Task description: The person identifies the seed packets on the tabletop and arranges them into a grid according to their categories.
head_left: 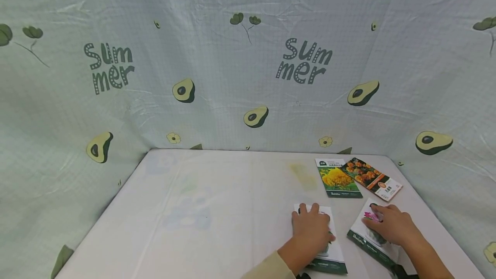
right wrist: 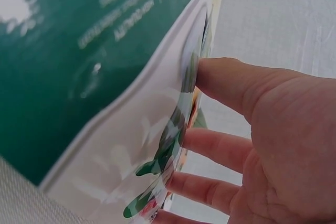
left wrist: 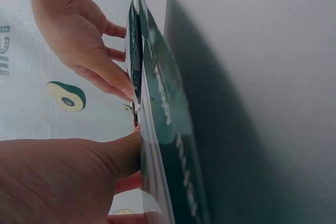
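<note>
My left hand (head_left: 311, 229) rests on a white seed packet (head_left: 338, 253) with a green lower band, its fingers spread over the packet's face. In the left wrist view this packet (left wrist: 178, 145) is seen nearly edge-on, and the thumb and fingers touch its printed side. To the right, my right hand (head_left: 393, 225) touches a second white seed packet (head_left: 370, 244) showing a pink flower. The right wrist view has the extended thumb and fingers of that hand (right wrist: 252, 135) against the glossy front of the packet (right wrist: 121, 124). Both packets lie on the table.
Behind the hands lie a seed packet with yellow flowers (head_left: 337, 180) and one with orange flowers (head_left: 372, 178), their edges overlapping. The white table (head_left: 193, 218) stretches left. A printed avocado cloth (head_left: 217, 63) hangs around its back and sides.
</note>
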